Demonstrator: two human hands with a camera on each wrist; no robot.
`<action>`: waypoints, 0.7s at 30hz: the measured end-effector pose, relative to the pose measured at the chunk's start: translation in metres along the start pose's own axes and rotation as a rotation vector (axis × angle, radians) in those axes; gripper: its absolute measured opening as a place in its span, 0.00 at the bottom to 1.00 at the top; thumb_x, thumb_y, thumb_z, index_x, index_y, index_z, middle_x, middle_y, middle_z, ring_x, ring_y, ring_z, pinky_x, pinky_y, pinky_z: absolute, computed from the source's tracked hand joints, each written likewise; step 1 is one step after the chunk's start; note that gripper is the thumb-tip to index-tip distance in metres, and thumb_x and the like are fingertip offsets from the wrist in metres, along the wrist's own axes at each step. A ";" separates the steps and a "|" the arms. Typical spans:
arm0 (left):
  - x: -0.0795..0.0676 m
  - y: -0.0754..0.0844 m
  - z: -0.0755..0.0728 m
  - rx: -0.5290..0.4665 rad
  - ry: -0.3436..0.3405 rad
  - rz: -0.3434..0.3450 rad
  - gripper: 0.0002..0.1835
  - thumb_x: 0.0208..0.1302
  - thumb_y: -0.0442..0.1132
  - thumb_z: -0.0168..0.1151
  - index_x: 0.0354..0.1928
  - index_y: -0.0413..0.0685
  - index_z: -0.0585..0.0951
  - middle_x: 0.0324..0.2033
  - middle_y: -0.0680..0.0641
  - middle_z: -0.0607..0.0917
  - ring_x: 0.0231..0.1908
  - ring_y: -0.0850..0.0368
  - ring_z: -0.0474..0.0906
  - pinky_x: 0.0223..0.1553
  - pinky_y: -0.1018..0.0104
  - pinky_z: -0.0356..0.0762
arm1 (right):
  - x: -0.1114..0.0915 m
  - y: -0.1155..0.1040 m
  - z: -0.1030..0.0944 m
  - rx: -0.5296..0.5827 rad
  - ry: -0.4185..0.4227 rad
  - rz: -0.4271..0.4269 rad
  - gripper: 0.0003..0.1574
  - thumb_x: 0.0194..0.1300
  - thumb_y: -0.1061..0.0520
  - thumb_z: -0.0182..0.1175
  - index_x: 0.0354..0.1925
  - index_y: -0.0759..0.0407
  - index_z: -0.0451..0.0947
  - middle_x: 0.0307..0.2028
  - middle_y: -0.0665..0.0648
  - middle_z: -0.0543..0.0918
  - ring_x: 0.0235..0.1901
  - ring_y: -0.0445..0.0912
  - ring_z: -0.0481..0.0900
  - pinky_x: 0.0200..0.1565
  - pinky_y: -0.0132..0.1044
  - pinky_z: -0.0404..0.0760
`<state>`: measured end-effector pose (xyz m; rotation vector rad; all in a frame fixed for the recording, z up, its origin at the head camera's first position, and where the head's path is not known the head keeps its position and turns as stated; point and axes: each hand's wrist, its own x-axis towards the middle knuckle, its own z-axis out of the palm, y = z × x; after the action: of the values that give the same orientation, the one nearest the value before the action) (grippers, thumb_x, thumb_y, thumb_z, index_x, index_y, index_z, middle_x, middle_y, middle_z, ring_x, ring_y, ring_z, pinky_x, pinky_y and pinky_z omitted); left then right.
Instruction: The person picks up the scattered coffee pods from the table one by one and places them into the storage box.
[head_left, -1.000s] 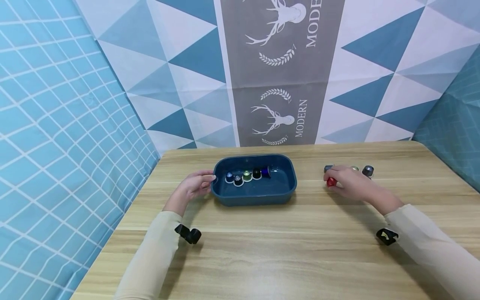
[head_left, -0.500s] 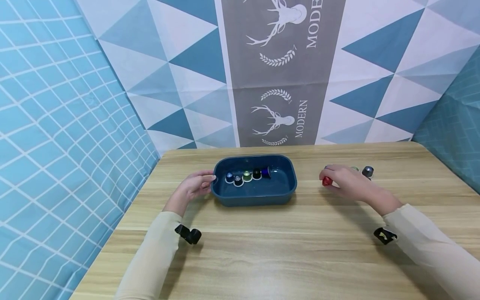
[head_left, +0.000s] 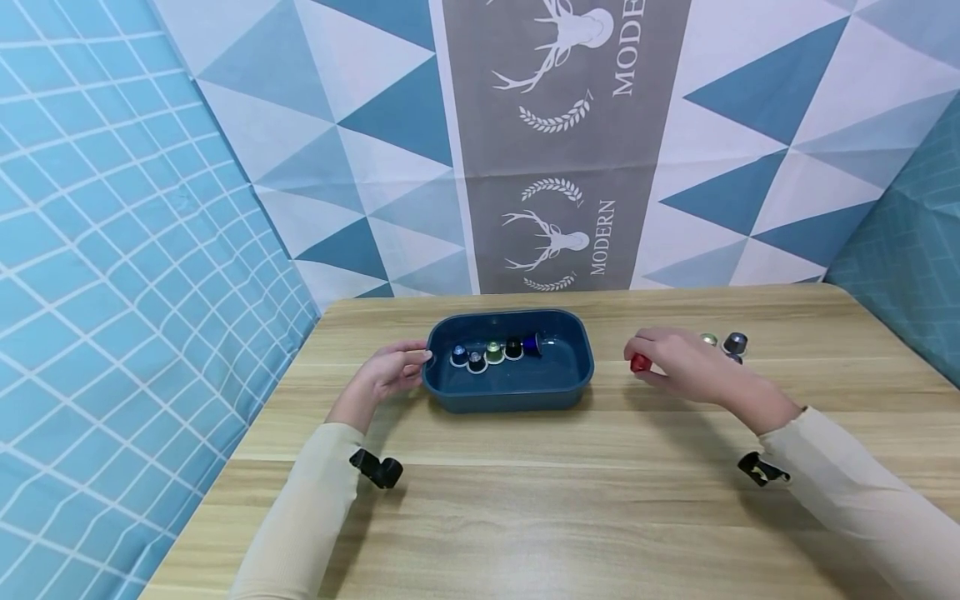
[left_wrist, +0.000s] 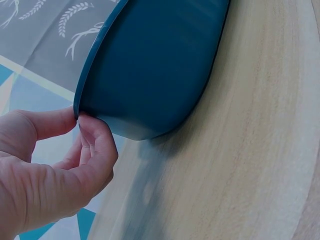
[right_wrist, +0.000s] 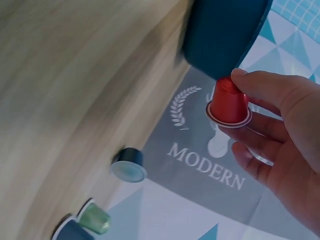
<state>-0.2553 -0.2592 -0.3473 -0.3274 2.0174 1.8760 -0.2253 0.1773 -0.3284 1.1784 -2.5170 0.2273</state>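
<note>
In the head view my left hand point(head_left: 392, 367) pinches the left end of a dark blue plastic tub point(head_left: 510, 402); the left wrist view shows thumb and fingertips on the rim of that tub point(left_wrist: 150, 70). My right hand point(head_left: 681, 364) holds a red coffee capsule point(head_left: 640, 363) between thumb and fingers, right of the tub. Seen from the right wrist, the red capsule point(right_wrist: 229, 102) has its silver-rimmed wide end pointing down, above the wooden table. Inside the tub are several capsules, among them a green one point(head_left: 493, 352), a black one point(head_left: 513, 347) and a dark blue one point(head_left: 532, 344) on its side.
Beyond my right hand, a green capsule point(head_left: 708, 338) and a dark grey capsule point(head_left: 737, 342) stay on the wooden table point(head_left: 555, 508). The right wrist view also shows a dark capsule point(right_wrist: 128, 164) there. A patterned cloth point(head_left: 405, 192) hangs behind the table.
My right hand has lifted the red capsule and carried it left, closer to the tub. My left hand and the tub have stayed where they were.
</note>
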 end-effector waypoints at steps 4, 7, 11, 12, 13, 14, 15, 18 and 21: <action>0.000 0.001 0.000 0.000 0.002 -0.001 0.30 0.69 0.37 0.56 0.71 0.43 0.61 0.36 0.55 0.80 0.32 0.67 0.77 0.36 0.74 0.77 | 0.005 -0.005 -0.004 0.009 -0.012 0.006 0.15 0.48 0.63 0.74 0.34 0.54 0.80 0.29 0.49 0.81 0.29 0.38 0.76 0.34 0.33 0.81; -0.001 0.001 0.001 0.004 0.015 -0.005 0.29 0.69 0.37 0.56 0.70 0.44 0.63 0.36 0.55 0.80 0.32 0.67 0.77 0.37 0.73 0.77 | 0.009 -0.009 -0.008 0.020 -0.029 0.014 0.14 0.49 0.62 0.74 0.35 0.53 0.80 0.30 0.49 0.81 0.30 0.38 0.77 0.35 0.34 0.82; -0.002 0.002 0.002 0.010 0.020 -0.007 0.28 0.69 0.37 0.56 0.70 0.45 0.64 0.35 0.56 0.81 0.32 0.67 0.77 0.38 0.73 0.77 | 0.015 -0.011 -0.010 0.030 -0.033 -0.001 0.13 0.50 0.62 0.73 0.35 0.54 0.80 0.30 0.50 0.81 0.30 0.38 0.77 0.35 0.34 0.82; -0.002 0.002 0.002 0.011 0.017 -0.006 0.28 0.69 0.38 0.56 0.70 0.44 0.63 0.35 0.56 0.81 0.32 0.67 0.77 0.38 0.73 0.77 | 0.017 -0.012 -0.011 0.032 -0.031 -0.009 0.14 0.50 0.62 0.73 0.35 0.55 0.80 0.30 0.50 0.81 0.30 0.38 0.77 0.35 0.34 0.82; -0.002 0.002 0.002 0.009 0.012 -0.004 0.29 0.70 0.37 0.55 0.70 0.44 0.63 0.35 0.56 0.81 0.32 0.67 0.77 0.38 0.73 0.77 | 0.019 -0.012 -0.011 0.035 -0.032 -0.016 0.13 0.50 0.63 0.73 0.35 0.55 0.80 0.30 0.50 0.81 0.29 0.38 0.76 0.35 0.34 0.82; -0.002 0.002 0.002 0.007 0.010 -0.004 0.29 0.70 0.37 0.55 0.70 0.44 0.62 0.35 0.56 0.80 0.33 0.66 0.77 0.38 0.73 0.77 | 0.021 -0.012 -0.012 0.038 -0.034 -0.023 0.13 0.50 0.63 0.73 0.35 0.55 0.80 0.30 0.50 0.81 0.29 0.38 0.76 0.35 0.33 0.81; -0.002 0.002 0.002 0.005 0.012 -0.005 0.29 0.70 0.37 0.55 0.70 0.44 0.63 0.35 0.55 0.80 0.33 0.66 0.77 0.37 0.73 0.77 | 0.022 -0.012 -0.012 0.043 -0.039 -0.026 0.13 0.50 0.63 0.72 0.35 0.56 0.80 0.30 0.50 0.81 0.29 0.38 0.76 0.35 0.33 0.81; -0.003 0.002 0.002 0.004 0.010 -0.002 0.28 0.70 0.37 0.55 0.70 0.44 0.62 0.36 0.55 0.80 0.34 0.66 0.77 0.37 0.73 0.76 | 0.029 -0.013 -0.015 0.066 -0.064 -0.028 0.13 0.51 0.64 0.72 0.35 0.56 0.80 0.31 0.51 0.81 0.29 0.39 0.77 0.35 0.33 0.81; -0.003 0.001 0.002 0.009 0.012 0.001 0.28 0.70 0.37 0.54 0.70 0.44 0.62 0.36 0.55 0.80 0.33 0.66 0.77 0.37 0.73 0.76 | 0.036 -0.014 -0.019 0.081 -0.090 -0.033 0.13 0.51 0.64 0.71 0.35 0.57 0.79 0.30 0.52 0.81 0.29 0.40 0.77 0.35 0.33 0.81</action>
<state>-0.2525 -0.2572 -0.3450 -0.3361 2.0334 1.8698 -0.2313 0.1488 -0.2973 1.2872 -2.5859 0.2761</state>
